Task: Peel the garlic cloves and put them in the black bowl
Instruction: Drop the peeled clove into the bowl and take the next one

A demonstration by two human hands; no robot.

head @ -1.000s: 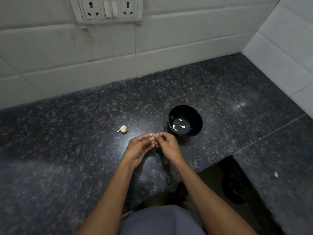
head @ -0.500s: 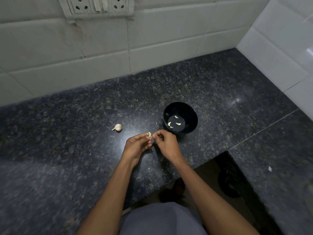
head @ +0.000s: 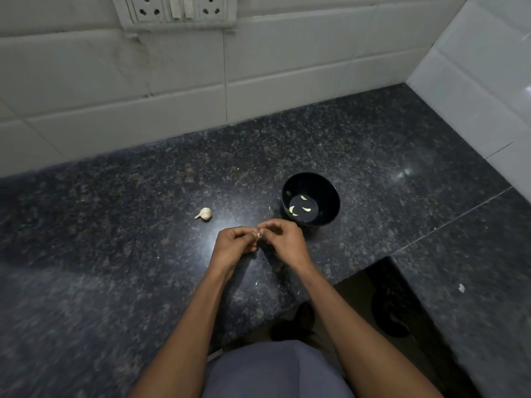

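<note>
Because the left hand (head: 234,245) and right hand (head: 283,239) together pinch one small garlic clove (head: 259,234) just short of the black bowl (head: 311,199) near the counter (head: 143,268) front edge, a slip could drop it over.

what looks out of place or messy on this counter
Little stands out. A few pale flecks, probably garlic skin, lie on the dark counter: one left of the black bowl, one near the front edge below the hands, one far right. The garlic bulb lies alone on its side. Nothing looks spilled or broken.
</note>
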